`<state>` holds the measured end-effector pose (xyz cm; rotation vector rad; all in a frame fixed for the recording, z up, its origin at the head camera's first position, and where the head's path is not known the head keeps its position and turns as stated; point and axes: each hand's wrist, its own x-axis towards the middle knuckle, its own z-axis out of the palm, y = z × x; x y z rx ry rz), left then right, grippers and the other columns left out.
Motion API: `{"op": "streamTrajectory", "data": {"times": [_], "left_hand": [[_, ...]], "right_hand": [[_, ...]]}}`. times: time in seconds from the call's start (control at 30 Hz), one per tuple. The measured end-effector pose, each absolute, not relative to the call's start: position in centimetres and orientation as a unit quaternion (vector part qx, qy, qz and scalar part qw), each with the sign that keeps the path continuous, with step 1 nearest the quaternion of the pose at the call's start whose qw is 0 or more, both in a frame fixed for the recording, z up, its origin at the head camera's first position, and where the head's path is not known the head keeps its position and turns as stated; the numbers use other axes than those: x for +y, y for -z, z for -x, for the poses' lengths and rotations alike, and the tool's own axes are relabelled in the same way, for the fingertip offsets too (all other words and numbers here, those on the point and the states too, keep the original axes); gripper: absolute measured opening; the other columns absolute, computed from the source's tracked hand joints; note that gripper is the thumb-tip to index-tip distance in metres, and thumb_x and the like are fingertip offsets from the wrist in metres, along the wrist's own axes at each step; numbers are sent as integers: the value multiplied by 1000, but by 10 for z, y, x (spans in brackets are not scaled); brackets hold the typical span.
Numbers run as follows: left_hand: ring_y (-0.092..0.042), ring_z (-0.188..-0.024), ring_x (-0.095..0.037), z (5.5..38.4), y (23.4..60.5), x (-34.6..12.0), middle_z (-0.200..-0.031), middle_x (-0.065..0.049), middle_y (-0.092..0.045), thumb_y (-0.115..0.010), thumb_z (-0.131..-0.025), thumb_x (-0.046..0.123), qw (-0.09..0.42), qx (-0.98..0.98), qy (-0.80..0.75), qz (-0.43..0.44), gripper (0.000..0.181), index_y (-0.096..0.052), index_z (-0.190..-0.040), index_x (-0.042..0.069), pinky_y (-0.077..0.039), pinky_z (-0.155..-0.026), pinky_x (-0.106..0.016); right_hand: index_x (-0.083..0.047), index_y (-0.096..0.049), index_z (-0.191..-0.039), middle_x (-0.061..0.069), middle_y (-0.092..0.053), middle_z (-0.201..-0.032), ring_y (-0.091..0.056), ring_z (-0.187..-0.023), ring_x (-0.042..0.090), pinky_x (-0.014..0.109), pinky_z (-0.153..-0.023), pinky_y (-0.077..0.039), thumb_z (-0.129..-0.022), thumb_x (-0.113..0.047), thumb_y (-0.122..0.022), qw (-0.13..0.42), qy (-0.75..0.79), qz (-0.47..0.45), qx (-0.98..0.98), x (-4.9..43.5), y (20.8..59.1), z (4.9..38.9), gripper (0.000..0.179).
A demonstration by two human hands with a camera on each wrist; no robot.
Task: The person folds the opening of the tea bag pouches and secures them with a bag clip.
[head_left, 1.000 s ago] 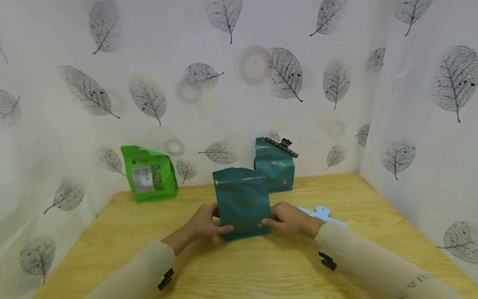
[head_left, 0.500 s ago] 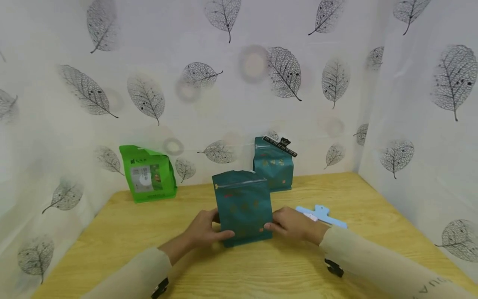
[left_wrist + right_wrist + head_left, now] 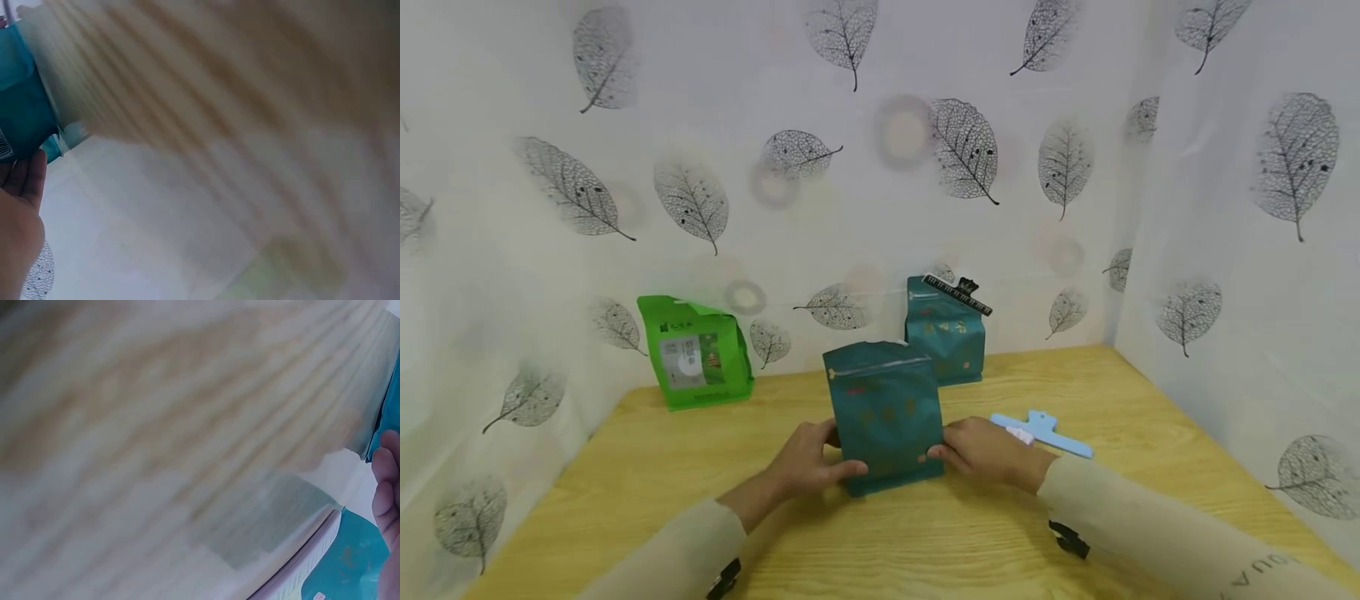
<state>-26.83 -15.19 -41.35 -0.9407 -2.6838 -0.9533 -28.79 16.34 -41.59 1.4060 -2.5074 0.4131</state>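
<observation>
1. Bag [image 3: 887, 421], dark teal with a pale seal strip across its upper part, is held slightly tilted just below the centre of the head frame; whether its base is rested on the table [image 3: 910, 554] cannot be told.
2. Its left edge is gripped by the left hand [image 3: 808, 458], with the thumb laid across the front and the other fingers tucked behind.
3. Its lower right edge is gripped by the right hand [image 3: 981, 446], the thumb likewise pressed on the front.
4. A barcode [image 3: 5, 147] is shown on the bag at the left edge of the left wrist frame.
5. Behind it, right of centre, a second teal bag [image 3: 957, 337] is partly covered; its top is pinched by a black-and-white clip [image 3: 957, 294].
6. A green bag [image 3: 700, 358] is stood at centre left.
7. A light blue clip [image 3: 1045, 433] is laid beyond the right hand, lower right.
</observation>
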Motion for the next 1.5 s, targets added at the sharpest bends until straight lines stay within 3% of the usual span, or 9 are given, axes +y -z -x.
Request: {"op": "streamTrajectory", "data": {"times": [0.27,0.37,0.5,0.77,0.93,1.13,1.37,1.5], "left_hand": [[-73,-96,-19,266,417,-153,-112,-8,-75,-73,-89,44,90,-893,295,329,62,-58,-132,1,-58,-83,-37],[-72,-97,-19,267,417,-153,-113,-8,-74,-72,-91,44,91,-893,282,340,64,-55,-135,0,-58,-83,-36],[-72,-97,-20,268,417,-153,-114,-9,-74,-70,-92,43,96,-892,266,354,64,-54,-136,-1,-58,-83,-36],[-72,-98,-18,270,418,-154,-113,-7,-74,-70,-93,40,99,-883,263,377,62,-52,-136,-1,-58,-83,-34],[-72,-97,-20,271,415,-154,-113,-8,-74,-71,-92,41,97,-882,272,373,62,-54,-134,-1,-58,-82,-35],[-72,-92,-20,274,412,-154,-110,-10,-75,-75,-88,41,88,-884,289,357,60,-58,-130,1,-59,-79,-35],[-72,-92,-21,272,411,-153,-111,-11,-74,-75,-88,41,81,-883,294,356,61,-58,-131,1,-58,-77,-32],[-72,-91,-20,271,410,-152,-110,-10,-75,-76,-87,41,79,-885,298,348,60,-59,-129,2,-58,-76,-30]], "right_hand": [[-17,-59,-76,-13,-50,-63,-42,-57,-2,20,-57,-44,-104,-29,-53,111,-124,-469,-867,162,415,287,32],[-14,-69,-89,-12,-59,-67,-44,-59,-5,19,-60,-48,-105,-28,-52,105,-130,-469,-867,162,415,287,27],[-13,-73,-107,-10,-69,-78,-46,-62,-7,19,-65,-51,-105,-27,-52,102,-145,-474,-862,161,416,287,26],[-13,-73,-102,-10,-69,-76,-50,-62,-6,20,-65,-52,-105,-28,-52,109,-128,-473,-865,161,415,285,26],[-14,-73,-108,-10,-74,-90,-62,-74,-4,25,-74,-57,-105,-30,-51,102,-126,-474,-866,161,411,286,28],[-13,-73,-108,-9,-69,-78,-50,-65,-6,23,-68,-54,-105,-31,-51,92,-131,-467,-870,161,410,289,28],[-11,-70,-94,-10,-58,-66,-43,-59,-4,19,-60,-47,-103,-29,-54,92,-128,-462,-873,162,412,290,26],[-10,-72,-104,-9,-67,-74,-46,-61,-6,19,-62,-49,-104,-29,-53,86,-134,-468,-869,162,411,289,27]]}}
